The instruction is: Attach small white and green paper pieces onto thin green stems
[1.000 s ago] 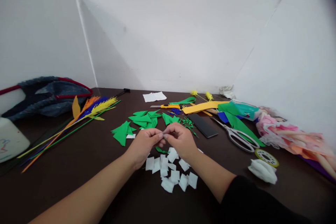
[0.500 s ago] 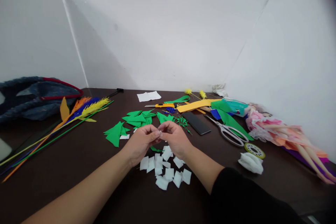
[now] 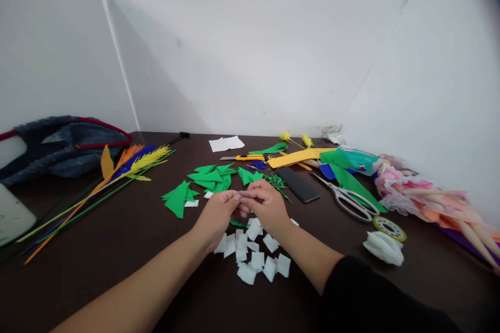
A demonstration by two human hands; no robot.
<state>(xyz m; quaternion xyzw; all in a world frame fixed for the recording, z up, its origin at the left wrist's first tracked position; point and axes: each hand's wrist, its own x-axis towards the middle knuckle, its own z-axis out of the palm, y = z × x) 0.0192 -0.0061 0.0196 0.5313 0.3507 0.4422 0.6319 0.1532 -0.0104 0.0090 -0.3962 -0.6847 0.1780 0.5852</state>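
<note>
My left hand (image 3: 222, 214) and my right hand (image 3: 266, 204) meet fingertip to fingertip in the middle of the table. Both are pinched closed, thumbs and forefingers together; whatever lies between them is mostly hidden and too small to name. Small squares of white tissue (image 3: 257, 260) lie scattered just below the hands. Past the fingers are cut green paper pieces (image 3: 209, 177) and a small heap of thin green bits (image 3: 275, 182). A green strip (image 3: 238, 223) shows partly beneath the hands.
A black phone (image 3: 298, 184), scissors (image 3: 347, 199), a tape roll (image 3: 389, 229) and wadded white tissue (image 3: 384, 247) lie right, with dolls (image 3: 425, 192) beyond. A yellow utility knife (image 3: 248, 157) lies behind. Left are coloured stems (image 3: 97, 187) and a denim bag (image 3: 64, 143).
The view has turned slightly left, so everything appears shifted right. The hands keep their pinch together; a white speck seen between the fingertips before is now hardly visible.
</note>
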